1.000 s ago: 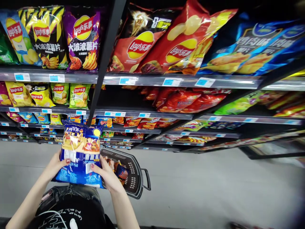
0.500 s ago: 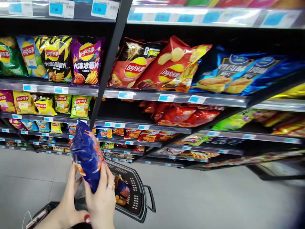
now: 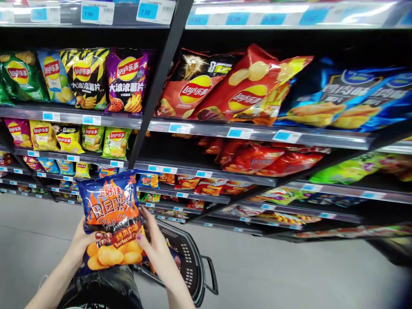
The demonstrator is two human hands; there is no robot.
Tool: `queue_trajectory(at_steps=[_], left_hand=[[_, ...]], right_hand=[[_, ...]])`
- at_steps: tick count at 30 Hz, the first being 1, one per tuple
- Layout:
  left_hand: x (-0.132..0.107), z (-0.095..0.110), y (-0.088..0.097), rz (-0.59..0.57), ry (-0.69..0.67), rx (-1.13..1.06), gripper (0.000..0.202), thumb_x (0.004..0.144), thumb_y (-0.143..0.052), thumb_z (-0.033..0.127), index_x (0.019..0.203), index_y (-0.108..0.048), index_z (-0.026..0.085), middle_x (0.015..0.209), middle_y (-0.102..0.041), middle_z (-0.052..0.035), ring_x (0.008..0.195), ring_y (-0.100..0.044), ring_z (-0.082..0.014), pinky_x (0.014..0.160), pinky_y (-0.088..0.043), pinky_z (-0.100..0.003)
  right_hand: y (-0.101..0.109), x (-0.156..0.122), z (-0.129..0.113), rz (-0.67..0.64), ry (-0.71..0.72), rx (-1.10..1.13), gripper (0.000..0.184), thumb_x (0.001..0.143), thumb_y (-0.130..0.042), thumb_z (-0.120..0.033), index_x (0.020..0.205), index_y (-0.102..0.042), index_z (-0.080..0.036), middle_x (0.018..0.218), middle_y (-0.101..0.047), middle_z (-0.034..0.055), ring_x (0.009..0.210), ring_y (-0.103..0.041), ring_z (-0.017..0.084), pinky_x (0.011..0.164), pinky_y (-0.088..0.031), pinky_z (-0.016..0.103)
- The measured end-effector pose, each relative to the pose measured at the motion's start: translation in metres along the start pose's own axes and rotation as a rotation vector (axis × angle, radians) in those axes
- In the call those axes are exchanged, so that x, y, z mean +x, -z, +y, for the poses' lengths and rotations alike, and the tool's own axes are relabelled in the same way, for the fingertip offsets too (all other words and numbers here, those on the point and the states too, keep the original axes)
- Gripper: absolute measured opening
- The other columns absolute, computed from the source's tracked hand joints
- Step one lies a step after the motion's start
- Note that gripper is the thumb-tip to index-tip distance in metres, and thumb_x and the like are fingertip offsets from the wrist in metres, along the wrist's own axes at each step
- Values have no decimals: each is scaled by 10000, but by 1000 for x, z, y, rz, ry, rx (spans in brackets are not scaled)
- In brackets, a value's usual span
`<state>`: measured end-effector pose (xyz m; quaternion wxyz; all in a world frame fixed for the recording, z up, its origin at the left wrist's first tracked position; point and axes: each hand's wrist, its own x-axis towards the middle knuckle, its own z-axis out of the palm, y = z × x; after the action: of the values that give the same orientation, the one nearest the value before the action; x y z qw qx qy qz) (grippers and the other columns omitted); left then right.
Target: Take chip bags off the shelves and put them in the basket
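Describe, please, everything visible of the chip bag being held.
The chip bag is glossy, seemingly plastic film, dark blue and orange. Its front, printed with Chinese text, "Barbecue" and chip pictures, faces the camera. Puffed and roughly upright, it is held between left grip and right grip, before the shelves.

Held chip bag (image 3: 112,221): navy edges, jagged orange flame pattern above a black band; golden chip print at its 6 o'clock. Clock centred on this bag. 12: purple-and-black bag (image 3: 126,79). Just before 12: bag with yellow-and-black diagonal stripes (image 3: 85,79) on top. 1–2: red bag (image 3: 240,96), yellow-red logo. 2: blue bags (image 3: 337,101). 4: black basket (image 3: 185,253), pale slot rows. Beyond: grey floor (image 3: 289,274).
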<state>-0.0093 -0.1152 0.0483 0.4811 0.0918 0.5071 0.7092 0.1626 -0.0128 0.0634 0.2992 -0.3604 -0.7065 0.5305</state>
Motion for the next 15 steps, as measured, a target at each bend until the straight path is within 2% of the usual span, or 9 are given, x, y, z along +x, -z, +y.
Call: queue_trajectory(at_steps=[2,4,9,15], left_hand=[[-2,4,-2,-42,12,33,699,450,-806,195,1090,-524,191,969,-710,-74,948,-635,-300,814,-514,-370],[-3,9,-3,-62,30,53,765,448,-809,197,1150,-505,191,1029,-694,-87,983,-619,-311,838,-504,-380],[-5,14,-2,-114,67,56,853,509,-787,199,1276,-414,197,1121,-657,-109,1004,-613,-311,860,-495,-386],[-7,8,4,-125,59,70,890,496,-801,228,1294,-409,212,1151,-643,-97,1060,-580,-320,909,-465,-395]], right_hand=[[4,5,6,-267,-98,181,599,772,-552,-427,1300,-387,-197,1317,-491,104,1184,-477,262,992,-380,419],[3,6,10,-376,-161,281,620,744,-589,-454,1289,-415,-215,1291,-521,78,1195,-462,269,1000,-374,405],[-11,-2,18,-228,-258,317,654,642,-668,-518,1217,-512,-246,1135,-635,59,1143,-487,321,989,-377,451],[-14,-11,24,-89,-294,402,601,603,-706,-507,1137,-574,-263,1073,-654,53,1121,-497,303,1008,-353,443]])
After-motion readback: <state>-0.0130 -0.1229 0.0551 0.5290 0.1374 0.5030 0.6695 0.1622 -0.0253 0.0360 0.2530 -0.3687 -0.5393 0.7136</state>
